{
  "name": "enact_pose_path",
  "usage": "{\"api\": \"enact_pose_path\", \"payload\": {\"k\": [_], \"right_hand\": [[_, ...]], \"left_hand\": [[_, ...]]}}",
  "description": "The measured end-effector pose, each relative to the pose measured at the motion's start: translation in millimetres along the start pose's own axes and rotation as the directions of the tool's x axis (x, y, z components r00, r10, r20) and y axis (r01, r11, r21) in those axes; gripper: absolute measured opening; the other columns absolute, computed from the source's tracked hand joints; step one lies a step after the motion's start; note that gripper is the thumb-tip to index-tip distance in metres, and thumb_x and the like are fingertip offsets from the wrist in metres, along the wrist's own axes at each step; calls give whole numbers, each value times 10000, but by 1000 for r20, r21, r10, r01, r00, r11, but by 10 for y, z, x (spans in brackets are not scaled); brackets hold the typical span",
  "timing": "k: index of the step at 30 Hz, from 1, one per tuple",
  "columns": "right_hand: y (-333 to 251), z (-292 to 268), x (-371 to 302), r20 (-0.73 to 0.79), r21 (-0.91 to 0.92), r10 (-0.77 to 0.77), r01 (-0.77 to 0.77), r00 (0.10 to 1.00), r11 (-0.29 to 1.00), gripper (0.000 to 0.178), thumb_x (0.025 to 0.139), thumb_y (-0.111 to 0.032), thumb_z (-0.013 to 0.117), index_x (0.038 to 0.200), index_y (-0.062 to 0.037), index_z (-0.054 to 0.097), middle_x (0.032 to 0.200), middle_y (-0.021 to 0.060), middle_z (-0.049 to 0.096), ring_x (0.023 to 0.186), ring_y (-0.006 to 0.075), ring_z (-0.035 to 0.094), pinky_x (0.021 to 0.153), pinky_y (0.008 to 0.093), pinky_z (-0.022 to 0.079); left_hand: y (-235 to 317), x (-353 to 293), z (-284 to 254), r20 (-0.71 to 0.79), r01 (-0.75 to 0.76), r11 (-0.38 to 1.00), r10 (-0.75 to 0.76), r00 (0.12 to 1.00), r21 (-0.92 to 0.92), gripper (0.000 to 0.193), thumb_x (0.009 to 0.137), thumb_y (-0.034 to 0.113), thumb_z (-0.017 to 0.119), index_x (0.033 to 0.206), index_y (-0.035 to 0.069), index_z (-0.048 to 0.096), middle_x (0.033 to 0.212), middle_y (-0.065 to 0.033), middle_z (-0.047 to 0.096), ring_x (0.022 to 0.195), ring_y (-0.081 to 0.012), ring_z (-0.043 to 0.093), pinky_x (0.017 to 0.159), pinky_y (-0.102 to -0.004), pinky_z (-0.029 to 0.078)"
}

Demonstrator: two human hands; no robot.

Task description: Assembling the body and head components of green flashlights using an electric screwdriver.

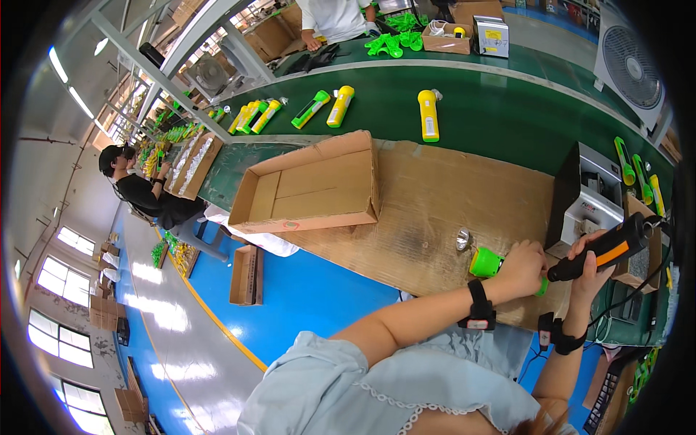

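Observation:
My left hand is closed around a green flashlight body, which lies on the cardboard sheet. The wide head end of the body points left, and my fingers hide most of its middle. Beside that head sits a small silver reflector. In my right hand is a black electric screwdriver with an orange stripe, its front end pointing down-left toward the flashlight body. Whether the tip touches the body cannot be made out behind my left hand.
An open cardboard box stands left on the bench. A grey-black machine is right of my hands. Yellow and green flashlights lie along the green conveyor. One co-worker stands far left, another across the belt. A cable hangs right.

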State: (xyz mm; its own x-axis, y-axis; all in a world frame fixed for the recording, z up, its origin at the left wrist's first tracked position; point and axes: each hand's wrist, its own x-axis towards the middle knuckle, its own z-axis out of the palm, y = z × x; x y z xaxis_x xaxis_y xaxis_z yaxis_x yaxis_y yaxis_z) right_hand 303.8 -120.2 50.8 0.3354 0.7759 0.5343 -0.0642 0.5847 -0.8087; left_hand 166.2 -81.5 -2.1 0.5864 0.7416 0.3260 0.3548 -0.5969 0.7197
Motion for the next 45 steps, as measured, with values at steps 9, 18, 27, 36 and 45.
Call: {"api": "enact_pose_path", "payload": {"k": [9, 18, 27, 36, 45], "right_hand": [[-387, -210, 74, -93, 86, -191, 199, 977, 976, 562, 778, -323, 715, 1132, -4, 416, 807, 77, 466, 658, 173, 487, 605, 291, 435], [-755, 72, 792, -269, -159, -411, 381, 871, 911, 185, 861, -133, 641, 907, 20, 549, 713, 80, 593, 590, 149, 569, 559, 270, 465], [-665, -51, 917, -246, -258, -353, 290, 903, 922, 253, 795, -141, 720, 838, -9, 508, 640, 60, 585, 510, 125, 563, 484, 244, 456], [-514, -110, 766, -206, -351, -298, 214, 932, 912, 244, 857, -208, 640, 837, 1, 515, 666, 90, 577, 529, 162, 563, 489, 269, 455], [-607, -144, 603, -142, -266, -180, 137, 973, 954, 241, 864, -184, 617, 941, 14, 504, 691, 114, 553, 553, 201, 553, 508, 310, 470]], "left_hand": [[17, -20, 74, 30, -57, 998, 57, 998, -19, 48, 694, 120, 624, 717, 86, 649, 863, -88, 577, 886, -290, 528, 768, -399, 394], [-27, 47, -130, 190, -241, 970, 239, 952, -14, 443, 570, 333, 775, 866, 20, 668, 975, -191, 597, 969, -350, 547, 884, -419, 437], [24, 12, -134, 227, -266, 963, 252, 941, 36, 384, 588, 210, 757, 873, -18, 637, 988, -144, 557, 971, -319, 529, 851, -375, 459], [91, -12, -132, 249, -292, 945, 250, 936, 146, 330, 621, 170, 697, 895, 0, 631, 982, -130, 554, 957, -307, 530, 834, -386, 455], [-96, -412, -1034, 5, -168, 950, 172, 985, 263, 445, 637, 191, 746, 1023, 47, 579, 1023, -133, 555, 1013, -331, 504, 893, -416, 392]]}}
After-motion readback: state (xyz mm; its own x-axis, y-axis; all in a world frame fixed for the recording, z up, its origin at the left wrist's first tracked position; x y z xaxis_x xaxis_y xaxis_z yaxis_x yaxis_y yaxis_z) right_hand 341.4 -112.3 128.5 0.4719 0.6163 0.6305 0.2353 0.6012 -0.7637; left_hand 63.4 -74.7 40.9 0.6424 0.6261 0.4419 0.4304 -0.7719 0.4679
